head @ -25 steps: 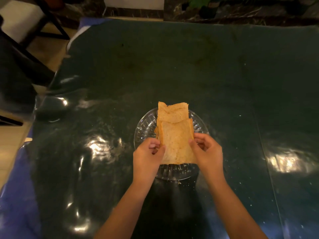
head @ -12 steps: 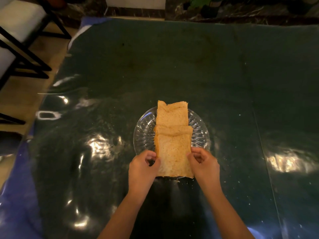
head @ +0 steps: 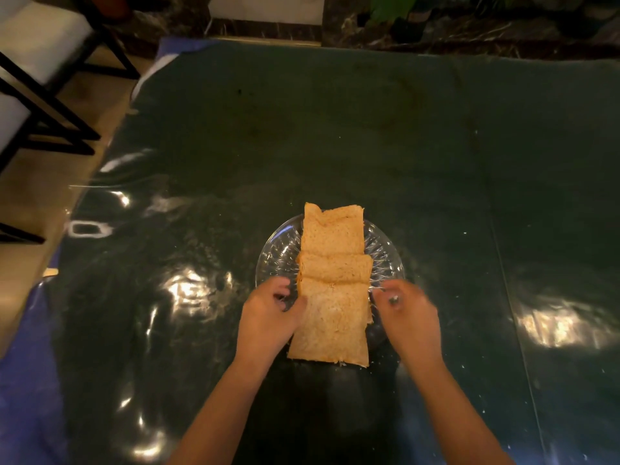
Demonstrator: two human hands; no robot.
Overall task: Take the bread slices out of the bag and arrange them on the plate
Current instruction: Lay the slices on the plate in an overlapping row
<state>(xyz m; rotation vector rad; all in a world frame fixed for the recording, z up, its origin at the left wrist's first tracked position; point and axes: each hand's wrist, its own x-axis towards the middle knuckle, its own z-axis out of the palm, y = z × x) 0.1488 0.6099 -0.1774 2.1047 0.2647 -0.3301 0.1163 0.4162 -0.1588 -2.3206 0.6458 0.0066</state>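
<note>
Three bread slices lie overlapped in a row on a clear glass plate (head: 278,253). The far slice (head: 332,229) and the middle slice (head: 335,268) rest on the plate. The near slice (head: 332,323) hangs over the plate's front rim. My left hand (head: 268,317) touches the near slice's left edge, fingers loosely curled. My right hand (head: 407,317) is blurred, just right of that slice and apart from it, fingers spread and holding nothing. No bag is in view.
The plate stands on a dark green table (head: 335,129) under a shiny plastic cover with glare patches. A chair with black legs (head: 50,105) stands off the table's far left corner. Crumbs dot the right side.
The near slice has been laid down further toward me, over the plate's front rim. Both hands have let go of it; the right hand has moved away to the right.
</note>
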